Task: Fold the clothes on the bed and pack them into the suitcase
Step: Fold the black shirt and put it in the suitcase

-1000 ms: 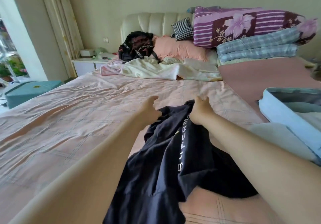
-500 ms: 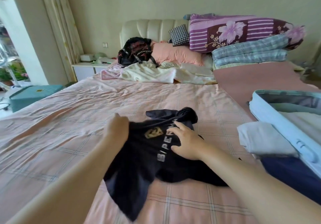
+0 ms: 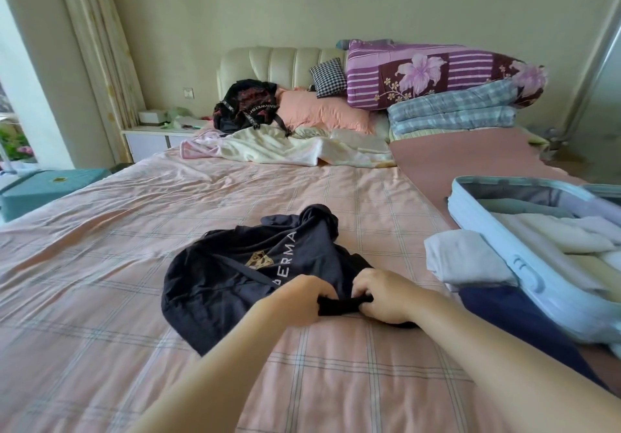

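The left hand point(image 3: 297, 298) and the right hand point(image 3: 383, 294), knuckles almost meeting, each curl their fingers round the near edge of one navy T-shirt point(image 3: 235, 274). The shirt lies crumpled on the bed point(image 3: 100, 264), left of the one open suitcase point(image 3: 497, 241). Its long axis and lettering run away from the person. Two folded garments, a white one point(image 3: 467, 257) and a navy one point(image 3: 504, 315), lie against the suitcase's left wall.

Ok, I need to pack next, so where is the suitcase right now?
In the head view the open suitcase lies on the right side of the bed, just right of a pale folded garment.
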`<action>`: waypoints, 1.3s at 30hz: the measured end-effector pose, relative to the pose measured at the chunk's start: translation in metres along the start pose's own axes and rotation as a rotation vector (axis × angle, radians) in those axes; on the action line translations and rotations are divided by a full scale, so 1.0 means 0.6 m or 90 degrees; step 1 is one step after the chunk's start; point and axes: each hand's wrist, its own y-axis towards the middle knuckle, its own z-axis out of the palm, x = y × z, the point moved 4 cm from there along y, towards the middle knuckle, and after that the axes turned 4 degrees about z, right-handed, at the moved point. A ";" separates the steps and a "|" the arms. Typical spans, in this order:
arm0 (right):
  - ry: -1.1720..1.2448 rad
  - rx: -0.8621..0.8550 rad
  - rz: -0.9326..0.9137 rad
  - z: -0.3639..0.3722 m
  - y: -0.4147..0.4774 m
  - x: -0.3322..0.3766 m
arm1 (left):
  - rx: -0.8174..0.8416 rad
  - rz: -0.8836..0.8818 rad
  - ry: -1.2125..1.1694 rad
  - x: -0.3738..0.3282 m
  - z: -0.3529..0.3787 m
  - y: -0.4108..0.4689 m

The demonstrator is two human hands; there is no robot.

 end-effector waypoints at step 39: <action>0.199 0.363 0.204 -0.033 -0.094 0.064 | 0.338 -0.148 -0.528 -0.081 0.003 -0.101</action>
